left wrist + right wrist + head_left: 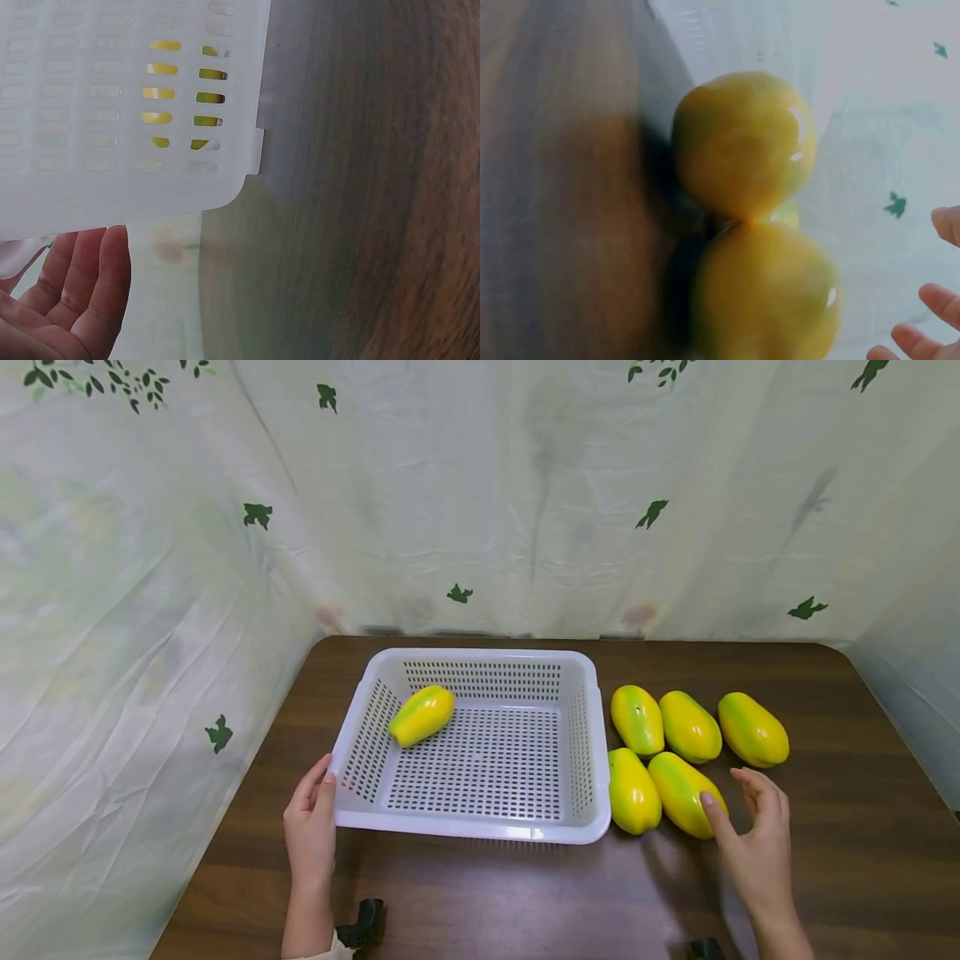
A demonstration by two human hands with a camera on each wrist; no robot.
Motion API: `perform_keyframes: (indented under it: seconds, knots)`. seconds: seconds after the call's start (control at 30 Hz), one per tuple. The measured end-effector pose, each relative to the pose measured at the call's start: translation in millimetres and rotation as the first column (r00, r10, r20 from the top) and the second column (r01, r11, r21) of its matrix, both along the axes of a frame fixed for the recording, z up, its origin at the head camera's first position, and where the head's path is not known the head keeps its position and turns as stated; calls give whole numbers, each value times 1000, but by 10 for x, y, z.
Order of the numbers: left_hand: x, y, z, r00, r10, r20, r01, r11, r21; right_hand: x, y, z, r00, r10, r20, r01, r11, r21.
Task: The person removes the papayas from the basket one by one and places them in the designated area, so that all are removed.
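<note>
A white plastic basket (480,828) with slotted walls stands on the table, and one yellow-green papaya (422,716) lies inside it toward the left. My left hand (311,818) holds the basket's rim near its front left corner; in the left wrist view its fingers (101,277) reach up to the rim. To the right of the basket lie several more papayas (636,720). Over the front right papaya (686,793) hovers my right hand (757,843), thumb and fingers spread apart. In the right wrist view the fingers stand away from the fruit (746,142).
The brown wooden table (847,827) reaches back to a pale curtain (480,527) with green leaf prints. More curtain hangs along the left and right sides. A black bent piece (363,925) shows beside the left wrist.
</note>
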State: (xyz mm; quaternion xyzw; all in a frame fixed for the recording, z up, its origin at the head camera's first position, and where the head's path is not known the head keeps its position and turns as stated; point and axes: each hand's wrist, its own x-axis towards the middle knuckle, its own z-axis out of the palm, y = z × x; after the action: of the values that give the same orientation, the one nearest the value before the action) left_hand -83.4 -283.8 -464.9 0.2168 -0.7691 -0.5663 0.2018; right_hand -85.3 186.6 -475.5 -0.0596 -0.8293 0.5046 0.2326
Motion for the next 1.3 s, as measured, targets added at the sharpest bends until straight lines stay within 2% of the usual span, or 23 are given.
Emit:
perform_keyframes:
  seconds: [0.1,0.2,0.27,0.3,0.4,0.5,0.53,0.67,0.77,0.83,1.0,1.03,1.07,1.17,1.3]
  knots:
    - [-54,-143,-233,999,-19,-27,19,1000,0,-27,-29,84,999,34,-23,-34,999,1]
    - [-132,-321,-529,999,-23,-49,24,1000,4,-38,-109,284,998,63,-16,-63,998,14]
    - [-166,-389,-642,998,-26,-54,25,1000,-12,-69,-131,341,995,89,-43,-88,996,22]
    - [-163,-393,-638,996,-45,-78,46,999,9,-85,-141,370,993,103,-58,-102,995,19]
    - [-191,-426,-721,995,-34,-95,34,999,2,-128,-172,450,986,143,-90,-143,990,13]
    - [-198,-425,-744,994,-26,-102,26,1000,-9,-170,-203,522,977,182,-113,-181,983,16]
    - [-216,-438,-793,997,0,-83,-4,999,-44,-184,-214,547,974,194,-118,-192,981,24]
    - [-214,-436,-809,996,8,-92,-14,998,-60,-248,-258,651,963,234,-132,-230,972,48]
    - [-202,-415,-759,995,3,-95,-7,999,-48,-298,-298,734,958,254,-136,-247,967,65]
    - [-177,-372,-662,996,-8,-91,6,1000,-26,-334,-331,784,953,269,-140,-260,962,79]
    - [-59,-127,-209,997,-16,-70,17,1000,8,-432,-424,917,936,325,-137,-309,943,124]
    - [-42,-87,-144,998,-14,-66,14,1000,4,-451,-446,948,931,338,-135,-321,938,132]
    - [-38,-73,-123,997,-8,-71,9,1000,9,-471,-468,974,927,350,-131,-333,933,138]
    - [-65,-131,-222,998,-6,-68,6,1000,1,-535,-540,1053,914,386,-123,-365,917,161]
    - [-151,-312,-534,997,-4,-72,3,1000,-22,-631,-641,1131,891,433,-133,-403,892,203]
